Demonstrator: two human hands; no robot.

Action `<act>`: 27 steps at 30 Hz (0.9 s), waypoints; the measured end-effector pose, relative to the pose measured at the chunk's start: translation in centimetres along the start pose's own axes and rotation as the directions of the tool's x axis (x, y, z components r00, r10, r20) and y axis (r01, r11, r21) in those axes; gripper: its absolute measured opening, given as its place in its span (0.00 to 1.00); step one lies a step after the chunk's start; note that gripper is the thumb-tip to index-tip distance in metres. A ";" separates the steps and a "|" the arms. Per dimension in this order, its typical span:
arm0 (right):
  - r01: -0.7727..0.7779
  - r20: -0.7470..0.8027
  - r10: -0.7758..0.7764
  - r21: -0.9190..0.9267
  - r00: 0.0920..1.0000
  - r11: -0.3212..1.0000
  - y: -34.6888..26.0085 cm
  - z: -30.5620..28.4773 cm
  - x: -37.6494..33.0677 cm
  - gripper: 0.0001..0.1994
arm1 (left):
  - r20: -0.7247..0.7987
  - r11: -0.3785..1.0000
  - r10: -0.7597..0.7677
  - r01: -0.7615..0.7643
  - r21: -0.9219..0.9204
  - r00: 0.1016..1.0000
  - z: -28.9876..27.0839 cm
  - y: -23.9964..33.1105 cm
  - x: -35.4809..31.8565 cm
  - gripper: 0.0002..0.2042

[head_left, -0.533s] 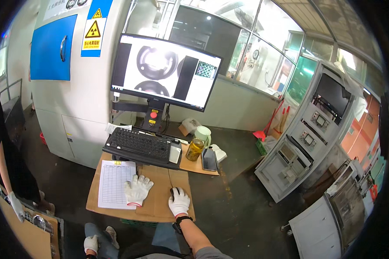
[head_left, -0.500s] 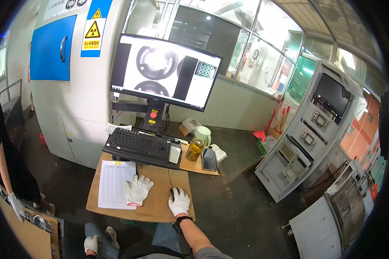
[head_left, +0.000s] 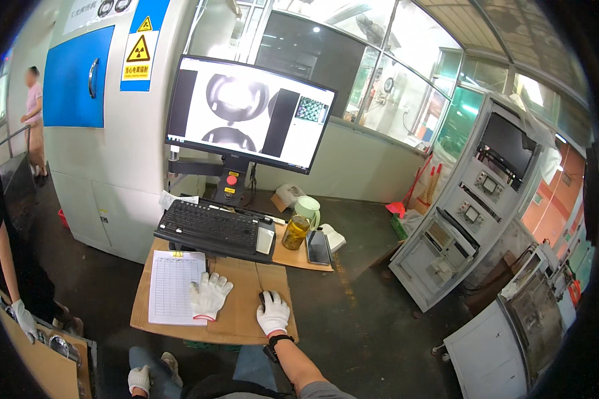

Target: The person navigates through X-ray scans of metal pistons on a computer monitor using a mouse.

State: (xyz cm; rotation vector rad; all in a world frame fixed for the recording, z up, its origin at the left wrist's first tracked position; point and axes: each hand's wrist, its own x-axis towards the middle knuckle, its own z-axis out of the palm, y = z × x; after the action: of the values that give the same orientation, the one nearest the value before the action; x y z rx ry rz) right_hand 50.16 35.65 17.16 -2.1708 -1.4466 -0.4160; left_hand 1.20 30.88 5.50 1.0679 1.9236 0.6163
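My right hand (head_left: 273,314), in a white glove with a black wrist strap, lies over a dark mouse (head_left: 262,299) on the cardboard-covered desk (head_left: 246,279). A loose white glove (head_left: 210,295) with a red cuff lies to its left, partly on a printed sheet (head_left: 173,284). My left hand (head_left: 138,380), also gloved, is down by my knee below the desk edge; its fingers are too small to read. A black keyboard (head_left: 209,227) sits behind the sheet, under a monitor (head_left: 246,113) showing grey scan pictures.
A jar of yellow liquid (head_left: 295,232), a pale green jug (head_left: 307,209) and a phone (head_left: 318,247) stand at the desk's right. Grey control cabinets (head_left: 466,233) stand farther right. Another person's gloved hand (head_left: 24,319) hangs at the far left by a cardboard bin.
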 end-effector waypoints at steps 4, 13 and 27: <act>-0.024 0.028 0.023 0.004 0.999 1.000 0.1 0.2 0.0 0.23 | 0.134 0.877 0.152 -0.196 0.439 0.979 -1.5 1.0 -0.8 0.19; -0.033 0.045 0.034 -0.012 0.998 0.999 0.0 -0.1 0.0 0.24 | 0.175 0.867 0.169 -0.231 0.442 0.970 -2.1 3.1 -2.5 0.20; -0.019 0.033 0.020 -0.019 0.999 1.000 -0.2 -0.2 0.1 0.22 | 0.255 0.751 0.276 -0.373 0.545 0.927 -1.5 -1.1 0.7 0.14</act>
State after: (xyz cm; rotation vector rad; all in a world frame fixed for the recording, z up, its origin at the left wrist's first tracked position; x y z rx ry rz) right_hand 49.98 35.73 17.44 -2.2145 -1.4437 -0.3897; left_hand -0.74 30.87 5.21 1.8186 1.8344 0.0866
